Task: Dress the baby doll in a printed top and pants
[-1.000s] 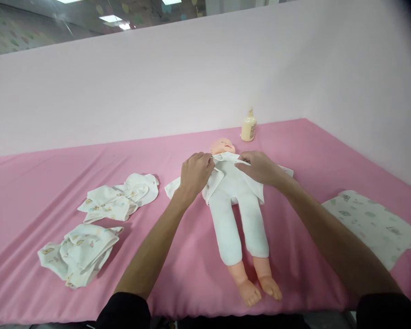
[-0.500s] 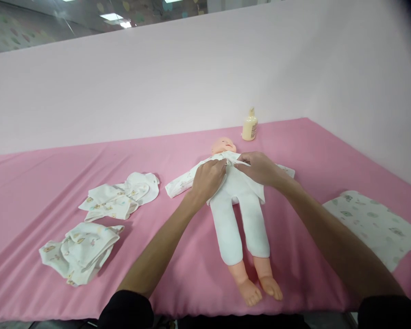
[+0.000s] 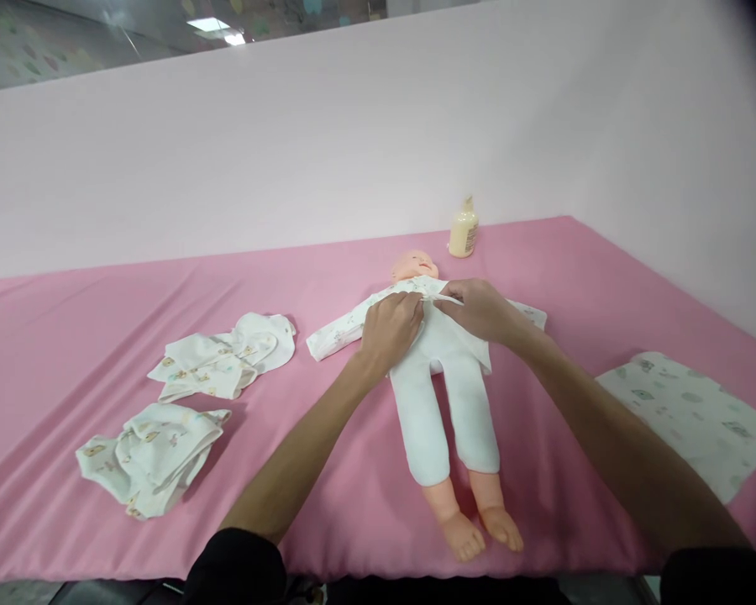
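Observation:
A baby doll [image 3: 421,420] lies on its back on the pink cloth, its head at the far end and its bare feet towards me. It wears a white printed baby shirt [image 3: 340,332], with the sleeves spread out to both sides. Over the doll's chest, my left hand [image 3: 392,329] is closed on the front of the shirt. Beside it, my right hand [image 3: 480,313] pinches another part of the shirt front between thumb and fingers, pulling a narrow white strip of cloth taut. My fingers hide the exact spot where the two sides meet.
Two crumpled printed baby garments, one farther off [image 3: 220,357] and one nearer [image 3: 154,458], lie at the left. A folded printed cloth [image 3: 693,412] rests at the right, partly behind my forearm. A pale yellow pump bottle [image 3: 464,231] stands beyond the doll's head, near the white wall [image 3: 290,143].
My left hand has shifted slightly inward over the chest, closer to my right hand. The right hand keeps its pinch. The whole view has moved slightly.

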`<state>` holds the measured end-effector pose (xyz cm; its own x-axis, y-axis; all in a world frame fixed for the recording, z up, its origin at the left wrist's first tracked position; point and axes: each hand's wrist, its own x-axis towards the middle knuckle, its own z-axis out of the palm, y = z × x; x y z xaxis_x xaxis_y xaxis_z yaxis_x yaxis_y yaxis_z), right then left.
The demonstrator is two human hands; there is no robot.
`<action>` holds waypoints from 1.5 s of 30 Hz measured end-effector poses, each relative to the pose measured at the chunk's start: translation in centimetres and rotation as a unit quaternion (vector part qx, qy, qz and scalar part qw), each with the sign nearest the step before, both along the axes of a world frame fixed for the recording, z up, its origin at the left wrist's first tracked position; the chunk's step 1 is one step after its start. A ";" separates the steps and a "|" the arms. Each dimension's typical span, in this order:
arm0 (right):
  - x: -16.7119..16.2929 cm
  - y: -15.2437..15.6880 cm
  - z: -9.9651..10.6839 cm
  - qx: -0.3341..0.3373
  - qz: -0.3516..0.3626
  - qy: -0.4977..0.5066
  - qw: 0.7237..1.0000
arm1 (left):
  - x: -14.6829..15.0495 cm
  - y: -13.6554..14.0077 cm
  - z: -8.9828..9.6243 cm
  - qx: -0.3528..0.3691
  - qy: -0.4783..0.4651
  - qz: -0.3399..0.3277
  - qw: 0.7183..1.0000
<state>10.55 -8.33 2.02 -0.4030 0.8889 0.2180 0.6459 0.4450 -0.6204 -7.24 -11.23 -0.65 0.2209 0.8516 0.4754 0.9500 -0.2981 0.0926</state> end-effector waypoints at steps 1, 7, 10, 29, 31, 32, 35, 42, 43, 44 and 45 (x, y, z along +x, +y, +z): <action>0.0 0.0 0.0 0.003 -0.007 0.002 1.000 | 0.1 0.0 -0.1 0.009 -0.005 0.005 1.000; -0.3 -0.2 0.0 0.001 -0.018 0.000 1.000 | 0.6 0.0 -0.9 0.038 0.003 0.014 0.999; -0.5 -0.4 0.1 -0.001 -0.008 -0.002 1.000 | 0.7 -0.1 -1.3 0.039 -0.002 0.009 0.999; 0.4 -0.9 0.7 -0.006 0.077 -0.099 0.992 | 0.5 0.0 -2.0 0.065 0.043 -0.016 0.997; 0.6 -0.7 0.8 -0.006 0.083 -0.102 0.991 | 0.4 0.1 -1.9 0.064 0.029 -0.025 0.997; 0.6 -0.6 0.8 -0.001 0.083 -0.103 0.991 | 0.3 0.2 -1.9 0.063 0.023 -0.028 0.997; 0.5 -0.3 0.6 0.022 0.068 -0.094 0.993 | 0.2 0.3 -1.9 0.057 0.012 -0.031 0.998; 0.3 0.3 0.2 0.051 0.034 -0.047 0.997 | 0.0 0.6 -1.8 0.034 -0.043 -0.052 0.997; 0.3 0.4 0.1 0.055 0.035 -0.044 0.997 | -0.1 0.7 -1.8 0.028 -0.059 -0.058 0.996; 0.3 0.4 0.0 0.059 0.036 -0.043 0.997 | -0.2 0.7 -1.7 0.023 -0.075 -0.062 0.995; 0.2 0.5 -0.1 0.061 0.035 -0.042 0.997 | -0.2 0.8 -1.7 0.020 -0.088 -0.065 0.994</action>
